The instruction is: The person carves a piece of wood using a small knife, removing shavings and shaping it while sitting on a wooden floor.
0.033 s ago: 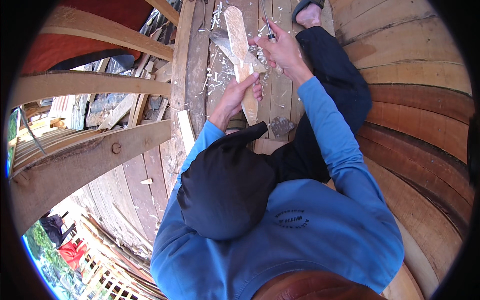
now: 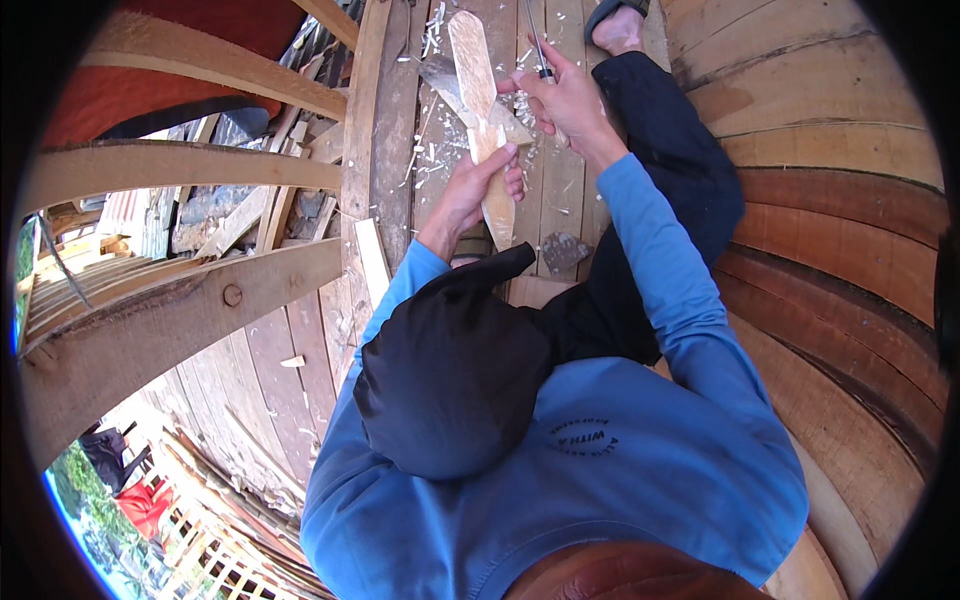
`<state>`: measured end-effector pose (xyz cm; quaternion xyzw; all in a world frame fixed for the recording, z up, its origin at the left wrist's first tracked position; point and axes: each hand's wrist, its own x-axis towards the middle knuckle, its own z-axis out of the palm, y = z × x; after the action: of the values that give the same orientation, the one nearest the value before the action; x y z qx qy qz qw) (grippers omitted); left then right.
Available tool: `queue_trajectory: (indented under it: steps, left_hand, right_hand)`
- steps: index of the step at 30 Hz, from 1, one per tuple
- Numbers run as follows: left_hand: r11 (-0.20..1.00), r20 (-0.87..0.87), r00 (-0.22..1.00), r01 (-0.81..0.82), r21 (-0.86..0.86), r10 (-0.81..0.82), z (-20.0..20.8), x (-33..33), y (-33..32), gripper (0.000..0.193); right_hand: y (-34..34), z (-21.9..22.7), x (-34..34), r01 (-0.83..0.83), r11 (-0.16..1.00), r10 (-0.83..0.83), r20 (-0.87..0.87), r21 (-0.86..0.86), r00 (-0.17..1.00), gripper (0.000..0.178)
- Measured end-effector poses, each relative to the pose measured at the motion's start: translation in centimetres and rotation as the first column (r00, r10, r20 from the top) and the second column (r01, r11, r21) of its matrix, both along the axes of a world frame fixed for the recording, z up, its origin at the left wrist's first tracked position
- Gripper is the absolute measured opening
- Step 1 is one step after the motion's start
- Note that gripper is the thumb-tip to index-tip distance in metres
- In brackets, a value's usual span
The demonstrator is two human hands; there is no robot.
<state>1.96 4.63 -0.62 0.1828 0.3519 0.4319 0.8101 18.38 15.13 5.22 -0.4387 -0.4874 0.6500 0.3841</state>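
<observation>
My left hand (image 2: 470, 195) is closed around the narrow lower part of a pale wooden piece carved like a paddle (image 2: 473, 65). Its broad rounded end points away from me, and its lower end tapers toward my lap. To the right, my right hand (image 2: 572, 110) is wrapped round a thin-bladed knife (image 2: 537, 42) with a dark collar, its blade pointing away from me. Most of the knife's handle is hidden by my fingers. The blade is apart from the wood. A flat greyish wooden piece (image 2: 443, 80) lies beneath the carving.
Pale shavings (image 2: 425, 150) are scattered over the plank floor (image 2: 395, 110). A grey lump (image 2: 565, 252) lies near my leg, and a pale offcut (image 2: 372, 255) is left of my forearm. Wooden rails (image 2: 180, 320) border the left, a curved plank wall (image 2: 840, 240) the right.
My right hand and the knife have shifted very slightly. My left hand and the carved wooden piece look the same.
</observation>
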Motion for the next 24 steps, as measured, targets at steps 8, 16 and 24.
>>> queue_trajectory:
  steps: [8,16,24]
  left_hand:
    - [0.999,0.069,0.997,-0.028,-0.028,0.03,0.0,-0.2,0.0,0.022]
    - [0.999,0.038,0.999,-0.032,-0.006,0.032,0.0,-0.2,0.1,0.022]
    - [0.999,0.034,0.998,-0.045,-0.007,0.045,0.2,-0.3,0.0,0.021]
  right_hand:
    - [-0.5,-1.0,1.7,0.044,0.998,-0.039,0.107,-0.045,0.994,0.075]
    - [-1.0,-1.4,2.7,0.069,0.995,-0.054,0.173,-0.078,0.983,0.079]
    - [-1.1,-1.7,2.6,0.041,0.998,-0.031,0.221,-0.041,0.975,0.078]
